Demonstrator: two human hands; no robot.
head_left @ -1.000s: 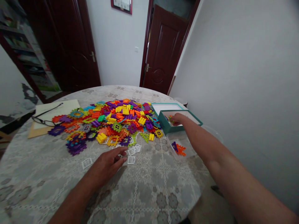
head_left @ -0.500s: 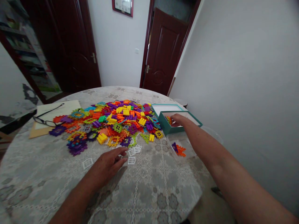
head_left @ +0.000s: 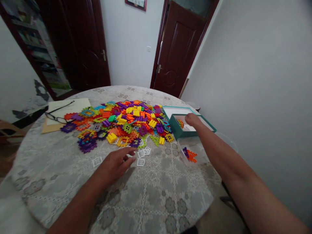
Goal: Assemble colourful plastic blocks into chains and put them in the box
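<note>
Fingers first: the right hand [head_left: 192,120] hangs over the near wall of the teal box [head_left: 175,126], its fingertips dipped toward the inside, just beside a small multicoloured cluster of pieces [head_left: 180,123] that sits in the box at the hand's nine o'clock. Whether those fingers pinch anything, I cannot tell; they are curled under and hidden.

Over to the left hand [head_left: 116,164]: flat on the tablecloth, palm down, fingers stretched and slightly spread, holding nothing. Its fingertips reach toward the white lattice pieces [head_left: 140,162] lying at its two o'clock, near but apart; another white piece [head_left: 97,161] lies at its nine o'clock.

Outward now. At the right hand's six o'clock stands a clear tub [head_left: 181,148] with a few orange and purple pieces [head_left: 189,154] inside. At its nine o'clock spreads the big pile of plastic interlocking pieces [head_left: 122,123] across the round table [head_left: 158,198]. Far at ten o'clock, a pair of glasses [head_left: 57,114] rests on papers [head_left: 70,105].

Handling call: these pieces look like thin, stiff, light plastic with notched edges, likely a bit slick on the faces. I'd judge the best hold is an edge pinch across the notches. The white lattices look most delicate.
</note>
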